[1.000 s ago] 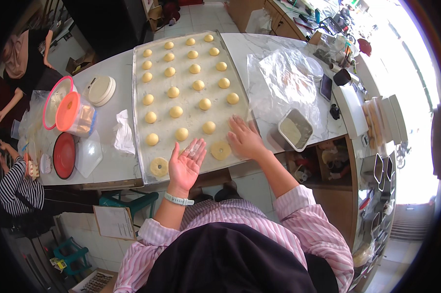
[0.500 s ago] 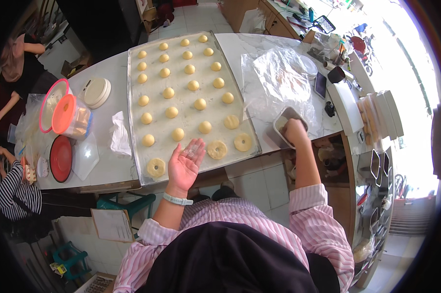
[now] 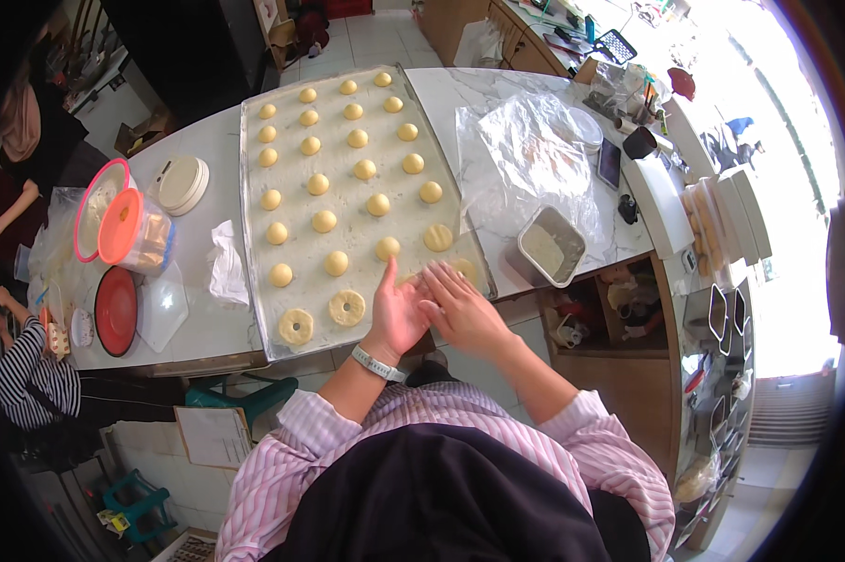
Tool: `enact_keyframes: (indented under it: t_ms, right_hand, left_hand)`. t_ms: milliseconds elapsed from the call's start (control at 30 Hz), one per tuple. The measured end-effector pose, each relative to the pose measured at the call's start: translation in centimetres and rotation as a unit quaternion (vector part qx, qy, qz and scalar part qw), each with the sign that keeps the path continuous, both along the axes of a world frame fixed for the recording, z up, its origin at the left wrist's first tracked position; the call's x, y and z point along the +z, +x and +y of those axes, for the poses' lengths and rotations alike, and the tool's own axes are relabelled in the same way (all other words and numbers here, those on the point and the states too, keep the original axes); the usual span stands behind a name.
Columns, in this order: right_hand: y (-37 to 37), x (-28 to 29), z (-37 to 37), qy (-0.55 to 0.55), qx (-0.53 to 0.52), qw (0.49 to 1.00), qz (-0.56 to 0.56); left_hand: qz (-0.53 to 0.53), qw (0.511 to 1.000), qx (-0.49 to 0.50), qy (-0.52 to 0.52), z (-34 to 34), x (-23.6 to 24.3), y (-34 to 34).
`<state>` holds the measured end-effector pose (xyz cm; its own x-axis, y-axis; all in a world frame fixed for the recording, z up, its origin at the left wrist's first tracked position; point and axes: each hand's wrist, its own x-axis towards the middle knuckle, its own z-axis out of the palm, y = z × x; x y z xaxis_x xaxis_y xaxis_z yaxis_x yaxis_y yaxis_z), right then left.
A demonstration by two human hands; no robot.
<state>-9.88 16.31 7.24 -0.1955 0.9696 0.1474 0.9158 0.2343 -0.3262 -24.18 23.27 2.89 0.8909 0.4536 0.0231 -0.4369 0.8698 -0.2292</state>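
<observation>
My left hand (image 3: 399, 314) is turned palm up, its thumb stretched out, over the near edge of a large baking tray (image 3: 413, 262). Across its fingers lies my right hand (image 3: 464, 314), flat with fingers extended, and the palms touch. White powder showed on the left palm earlier. Rows of round dough balls (image 3: 324, 221) sit on the tray. At the near left are dough rings (image 3: 296, 326); one at the right is partly covered by my hands. A flattened dough ball (image 3: 438, 238) lies beyond my fingers. Right of the tray stands a metal tin (image 3: 525, 264) holding pale powder.
A clear plastic sheet (image 3: 530, 159) covers the table's right side, beside a phone (image 3: 609, 163). To the left are a white cloth (image 3: 226, 267), a red plate (image 3: 116, 309), an orange-lidded tub (image 3: 123, 228) and stacked round lids (image 3: 181, 184). Other people stand at the far left.
My right hand has come out of the tin and moved left onto my left hand. My left hand has shifted right, and a dough ring it covered now shows.
</observation>
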Motion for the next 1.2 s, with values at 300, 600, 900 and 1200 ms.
enact_keyframes:
  t_ms: [300,600,900,1200]
  right_hand:
    - [2.1,-4.4,5.9,-0.062,-0.060,0.995,-0.057]
    - [3.0,-5.1,6.6,-0.042,-0.075,0.996,-0.002]
    - [4.9,-3.9,7.3,0.053,-0.076,0.982,0.163]
    - [4.2,-3.5,7.1,0.006,-0.076,0.997,-0.029]
  left_hand:
    - [0.200,0.970,0.140,-0.003,-0.2,1.9,-4.0]
    - [0.247,0.954,0.168,0.001,-1.0,1.3,-6.0]
    - [0.245,0.953,0.177,-0.005,-1.0,1.1,-6.8]
    - [0.252,0.955,0.159,-0.005,-1.3,0.7,-6.6]
